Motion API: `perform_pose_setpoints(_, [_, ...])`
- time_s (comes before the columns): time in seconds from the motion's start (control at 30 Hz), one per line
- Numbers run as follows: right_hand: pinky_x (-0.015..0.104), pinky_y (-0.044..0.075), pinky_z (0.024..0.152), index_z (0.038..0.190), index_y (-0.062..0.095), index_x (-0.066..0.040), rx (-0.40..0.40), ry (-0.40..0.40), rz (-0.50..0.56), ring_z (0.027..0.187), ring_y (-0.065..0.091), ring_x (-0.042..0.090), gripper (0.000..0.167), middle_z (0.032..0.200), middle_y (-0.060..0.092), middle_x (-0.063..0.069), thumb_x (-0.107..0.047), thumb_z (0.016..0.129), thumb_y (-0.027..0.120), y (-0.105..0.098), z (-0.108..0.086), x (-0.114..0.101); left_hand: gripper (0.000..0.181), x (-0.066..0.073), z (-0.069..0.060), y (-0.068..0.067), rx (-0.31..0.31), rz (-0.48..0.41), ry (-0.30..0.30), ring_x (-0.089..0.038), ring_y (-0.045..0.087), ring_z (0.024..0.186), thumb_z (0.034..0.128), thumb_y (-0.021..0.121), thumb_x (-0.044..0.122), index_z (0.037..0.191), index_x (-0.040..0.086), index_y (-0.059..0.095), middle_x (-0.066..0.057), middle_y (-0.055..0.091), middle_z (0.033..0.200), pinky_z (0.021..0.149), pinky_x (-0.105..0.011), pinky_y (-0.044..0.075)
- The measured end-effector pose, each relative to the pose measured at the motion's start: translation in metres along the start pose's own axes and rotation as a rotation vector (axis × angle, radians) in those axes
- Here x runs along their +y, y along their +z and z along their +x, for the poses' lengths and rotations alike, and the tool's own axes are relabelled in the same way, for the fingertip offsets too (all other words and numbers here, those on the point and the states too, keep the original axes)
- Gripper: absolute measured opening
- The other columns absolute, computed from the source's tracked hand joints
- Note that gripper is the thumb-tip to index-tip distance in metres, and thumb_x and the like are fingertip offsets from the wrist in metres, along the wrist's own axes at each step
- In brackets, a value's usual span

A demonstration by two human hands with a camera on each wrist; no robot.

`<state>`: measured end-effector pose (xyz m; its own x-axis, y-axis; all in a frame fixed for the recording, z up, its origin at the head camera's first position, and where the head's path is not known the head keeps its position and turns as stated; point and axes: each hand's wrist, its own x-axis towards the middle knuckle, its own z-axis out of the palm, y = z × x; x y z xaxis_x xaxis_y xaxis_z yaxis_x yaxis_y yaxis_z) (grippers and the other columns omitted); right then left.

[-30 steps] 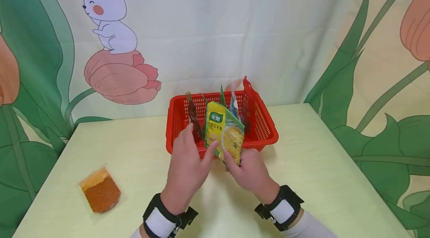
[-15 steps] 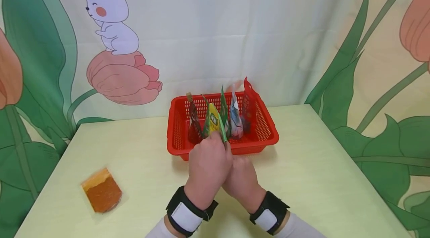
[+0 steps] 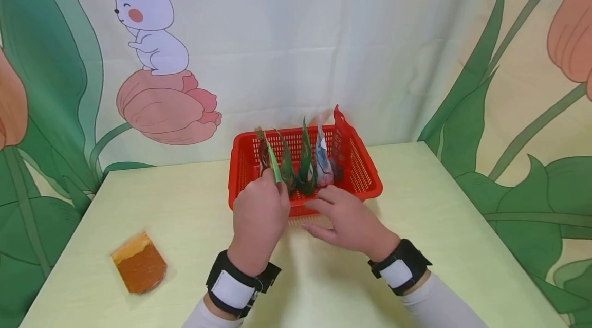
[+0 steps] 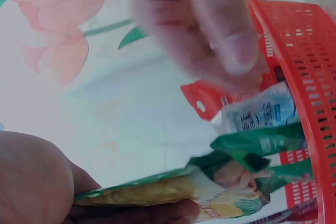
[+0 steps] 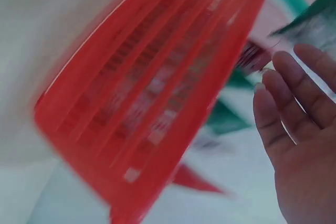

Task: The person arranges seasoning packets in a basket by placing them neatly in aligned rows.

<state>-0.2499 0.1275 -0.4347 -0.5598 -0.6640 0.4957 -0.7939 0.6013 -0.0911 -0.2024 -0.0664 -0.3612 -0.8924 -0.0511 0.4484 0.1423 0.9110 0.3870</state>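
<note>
My left hand [image 3: 260, 217] grips a yellow and green soup packet [image 3: 274, 161], seen edge-on over the front left of the red basket [image 3: 235, 176]. In the left wrist view that packet [image 4: 142, 191] lies between thumb and fingers. My right hand [image 3: 349, 222] holds nothing; its fingers are spread just in front of the basket's front rim. Several packages stand in the basket: a brown bottle-shaped one [image 3: 263, 156], partly hidden by the packet, two green ones [image 3: 306, 163], a blue-white one [image 3: 322, 161] and a red one [image 3: 341, 145].
On the left of the pale table [image 3: 194, 266] lies an orange-brown packet [image 3: 140, 263] in clear wrap. Behind the basket hangs a curtain [image 3: 277, 60] printed with a rabbit and flowers.
The soup packet, first gripped by my right hand, came between both hands and now is in my left alone, farther left. My right hand has let go and drawn off to the right.
</note>
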Motion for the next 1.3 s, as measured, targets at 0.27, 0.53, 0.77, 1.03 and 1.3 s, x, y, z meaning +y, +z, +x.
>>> perform_pose_setpoints(0.27, [0.027, 0.056, 0.077, 0.100, 0.079, -0.020, -0.196, 0.217, -0.013, 0.083, 0.062, 0.008, 0.038, 0.090, 0.072, -0.007, -0.053, 0.081, 0.083, 0.002, -0.002, 0.062, 0.029, -0.020, 0.006, -0.011, 0.009, -0.023, -0.030, -0.024, 0.062, 0.050, 0.0938, 0.072, 0.016, 0.109, -0.008, 0.065, -0.014, 0.067, 0.068, 0.052, -0.030, 0.056])
perform_pose_setpoints(0.53, [0.024, 0.048, 0.068, 0.082, 0.073, -0.024, -0.307, 0.239, 0.009, 0.063, 0.055, 0.006, 0.022, 0.066, 0.061, -0.013, -0.044, 0.087, 0.081, 0.019, 0.002, 0.086, 0.027, -0.034, 0.009, -0.009, 0.036, -0.079, -0.021, -0.035, 0.073, 0.065, 0.0975, 0.064, 0.013, 0.108, -0.012, 0.065, -0.024, 0.074, 0.084, 0.052, -0.034, 0.058])
perform_pose_setpoints(0.77, [0.025, 0.048, 0.069, 0.083, 0.075, -0.022, -0.347, 0.276, -0.004, 0.063, 0.055, 0.009, 0.018, 0.066, 0.063, -0.011, -0.037, 0.086, 0.082, 0.022, 0.005, 0.086, 0.023, -0.054, 0.032, -0.003, 0.037, -0.142, -0.057, -0.023, 0.056, 0.049, 0.1015, 0.057, 0.013, 0.085, -0.004, 0.059, -0.016, 0.059, 0.066, 0.044, -0.025, 0.043])
perform_pose_setpoints(1.03, [0.026, 0.048, 0.068, 0.082, 0.075, -0.021, -0.347, 0.291, 0.000, 0.063, 0.055, 0.009, 0.019, 0.065, 0.063, -0.010, -0.038, 0.087, 0.081, 0.020, 0.007, 0.085, 0.023, -0.076, 0.085, 0.029, -0.084, -0.092, -0.054, -0.024, 0.061, 0.056, 0.1037, 0.058, 0.019, 0.097, -0.002, 0.066, -0.014, 0.063, 0.069, 0.049, -0.026, 0.049])
perform_pose_setpoints(1.3, [0.026, 0.046, 0.067, 0.079, 0.073, -0.023, -0.360, 0.335, 0.012, 0.064, 0.055, 0.010, 0.019, 0.064, 0.061, -0.011, -0.039, 0.087, 0.081, 0.020, 0.007, 0.083, 0.016, -0.092, 0.117, 0.061, -0.217, -0.051, -0.076, -0.026, 0.066, 0.069, 0.0997, 0.061, 0.012, 0.106, -0.002, 0.066, -0.019, 0.070, 0.086, 0.062, -0.037, 0.062])
